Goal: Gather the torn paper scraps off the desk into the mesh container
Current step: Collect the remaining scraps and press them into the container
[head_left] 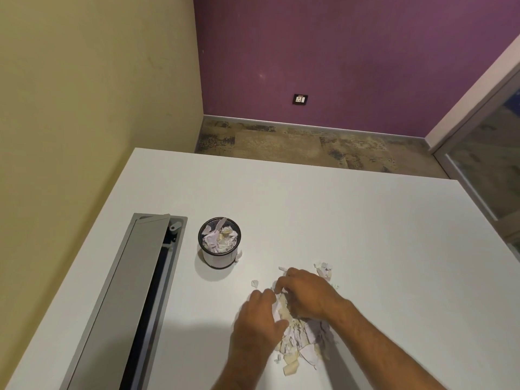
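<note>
Mostly white paper scraps, torn, heaped

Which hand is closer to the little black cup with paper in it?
Left. The left hand is nearer the mesh container, below and right of it. The right hand lies farther right, over the paper scraps.

We cannot see our fingertips beneath the right hand; it covers part of the scrap pile. Both forearms run off the bottom edge.
</note>
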`<control>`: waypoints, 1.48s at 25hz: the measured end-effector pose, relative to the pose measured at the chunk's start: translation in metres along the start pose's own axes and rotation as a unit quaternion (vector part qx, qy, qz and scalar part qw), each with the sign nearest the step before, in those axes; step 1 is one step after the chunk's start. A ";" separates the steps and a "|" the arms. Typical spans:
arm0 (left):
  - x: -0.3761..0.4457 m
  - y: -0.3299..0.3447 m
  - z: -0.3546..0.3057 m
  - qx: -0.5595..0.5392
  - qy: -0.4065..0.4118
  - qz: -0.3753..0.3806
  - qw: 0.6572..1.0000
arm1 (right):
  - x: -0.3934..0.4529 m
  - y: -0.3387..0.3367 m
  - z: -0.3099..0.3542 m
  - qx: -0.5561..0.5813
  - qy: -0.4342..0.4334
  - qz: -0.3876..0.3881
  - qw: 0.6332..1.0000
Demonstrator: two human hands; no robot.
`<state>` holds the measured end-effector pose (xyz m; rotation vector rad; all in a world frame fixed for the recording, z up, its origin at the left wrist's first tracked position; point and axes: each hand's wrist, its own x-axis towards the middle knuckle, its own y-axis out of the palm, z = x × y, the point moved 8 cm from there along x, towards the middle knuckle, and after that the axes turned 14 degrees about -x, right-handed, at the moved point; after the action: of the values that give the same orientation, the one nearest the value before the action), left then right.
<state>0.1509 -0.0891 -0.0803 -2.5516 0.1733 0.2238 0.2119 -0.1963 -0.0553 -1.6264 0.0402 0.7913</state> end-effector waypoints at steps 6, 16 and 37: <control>0.004 -0.011 0.008 -0.051 0.000 -0.040 0.998 | 0.001 0.000 -0.004 0.072 0.034 -0.036 0.996; -0.001 -0.055 0.007 -0.172 -0.049 -0.075 0.981 | -0.010 -0.034 -0.038 0.246 0.111 -0.107 0.957; 0.015 -0.213 -0.020 -0.155 0.009 -0.314 0.937 | 0.079 -0.156 0.099 -0.032 -0.051 -0.149 0.987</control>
<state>0.2042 0.0758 0.0460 -2.7620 -0.7187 -0.0272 0.2964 -0.0404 0.0393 -1.6033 -0.2978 0.6476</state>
